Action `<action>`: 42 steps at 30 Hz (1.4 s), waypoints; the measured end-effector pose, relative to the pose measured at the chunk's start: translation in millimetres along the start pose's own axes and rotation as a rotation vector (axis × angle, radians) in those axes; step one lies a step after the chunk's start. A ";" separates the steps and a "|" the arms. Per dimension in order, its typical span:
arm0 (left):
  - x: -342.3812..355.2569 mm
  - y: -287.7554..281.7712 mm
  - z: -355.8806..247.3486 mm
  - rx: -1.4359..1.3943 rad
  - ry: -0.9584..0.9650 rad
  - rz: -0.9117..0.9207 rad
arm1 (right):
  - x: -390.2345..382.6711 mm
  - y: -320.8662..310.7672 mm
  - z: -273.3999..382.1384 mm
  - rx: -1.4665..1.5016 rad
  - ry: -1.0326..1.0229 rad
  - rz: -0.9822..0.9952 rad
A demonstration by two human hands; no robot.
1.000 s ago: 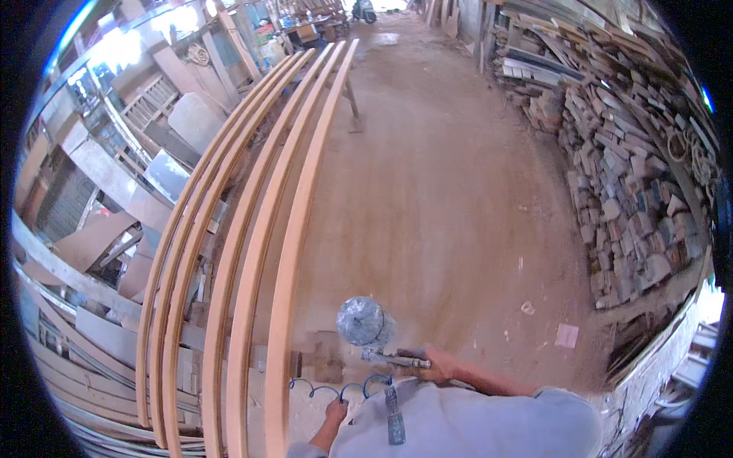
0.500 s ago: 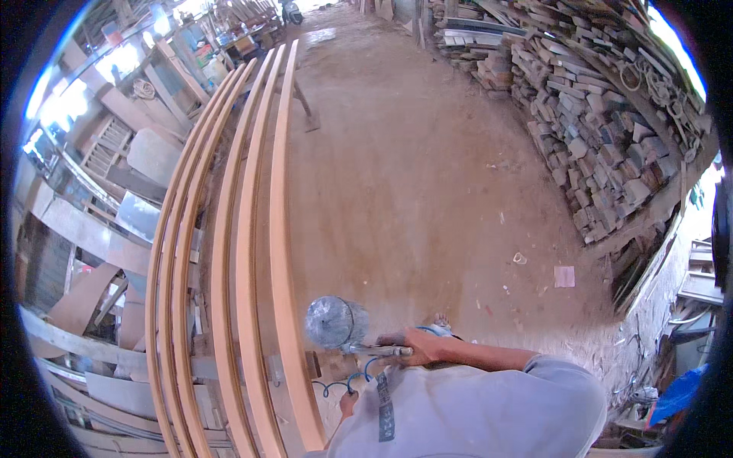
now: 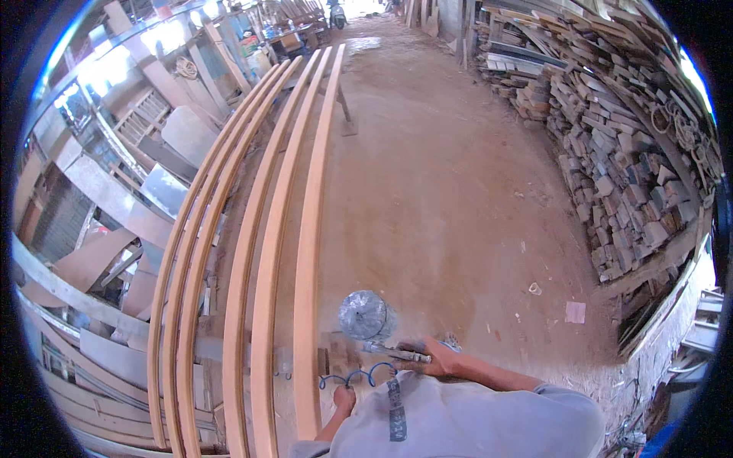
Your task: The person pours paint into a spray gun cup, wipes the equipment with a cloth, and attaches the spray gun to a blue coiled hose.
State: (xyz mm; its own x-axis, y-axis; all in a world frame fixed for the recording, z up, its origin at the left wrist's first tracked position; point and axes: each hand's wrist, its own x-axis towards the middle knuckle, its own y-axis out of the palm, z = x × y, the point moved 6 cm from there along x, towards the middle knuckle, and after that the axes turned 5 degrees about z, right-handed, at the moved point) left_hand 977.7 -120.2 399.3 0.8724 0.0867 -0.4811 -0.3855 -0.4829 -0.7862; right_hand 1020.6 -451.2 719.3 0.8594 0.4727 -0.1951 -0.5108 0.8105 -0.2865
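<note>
My right hand (image 3: 434, 357) is wrapped around the grip of a spray gun (image 3: 398, 352), whose round grey cup (image 3: 365, 316) stands up beside the nearest of several long wooden strips (image 3: 308, 320). From the gun a blue coiled air hose (image 3: 359, 375) loops across to my left hand (image 3: 344, 398), which is closed on it low in front of my body. Neither hand touches the strips. They run side by side away from me on my left, raised above the floor, their upper faces a light orange-brown.
A leg of a support (image 3: 347, 114) stands under the strips' far end. Stacked wood offcuts (image 3: 611, 175) fill the right side. Boards and panels (image 3: 114, 191) lean along the left. A pink square (image 3: 575, 312) lies on the dirt floor (image 3: 427, 198). A scooter (image 3: 338, 15) is far back.
The whole view has turned a little, so the strips sit further right. The spray gun and right hand also appear further right. My left hand and its forearm show more fully.
</note>
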 end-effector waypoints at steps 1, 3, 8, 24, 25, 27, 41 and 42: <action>-1.1 0.1 -2.2 -0.004 0.016 0.001 | -1.0 -0.7 1.6 0.012 0.022 0.020; -3.7 0.0 -6.2 -0.010 0.049 0.003 | -0.8 -2.4 0.3 0.017 0.011 0.034; -0.5 5.0 6.1 -0.004 -0.026 0.007 | -0.8 -4.0 7.6 0.025 -0.049 0.058; -3.0 7.1 6.5 -0.034 -0.041 0.000 | 2.9 -1.4 1.2 -0.045 0.036 0.096; -3.4 7.3 2.6 -0.020 -0.052 0.040 | 2.9 -1.1 -1.6 -0.068 0.036 0.081; -2.3 8.1 -7.0 0.007 -0.074 0.120 | 2.1 -1.8 -2.6 -0.081 0.034 0.069; 3.5 12.3 0.5 -0.044 -0.045 0.109 | 6.1 2.8 4.0 0.005 0.076 0.122; 3.6 13.9 1.0 -0.061 -0.044 0.122 | 6.8 2.7 3.8 0.007 0.065 0.118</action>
State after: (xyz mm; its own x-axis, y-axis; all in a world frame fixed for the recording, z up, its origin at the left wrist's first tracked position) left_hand 975.2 -125.7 386.2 0.8054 0.0617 -0.5895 -0.4678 -0.5445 -0.6962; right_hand 1025.2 -444.4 720.8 0.7900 0.5414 -0.2877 -0.6078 0.7534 -0.2510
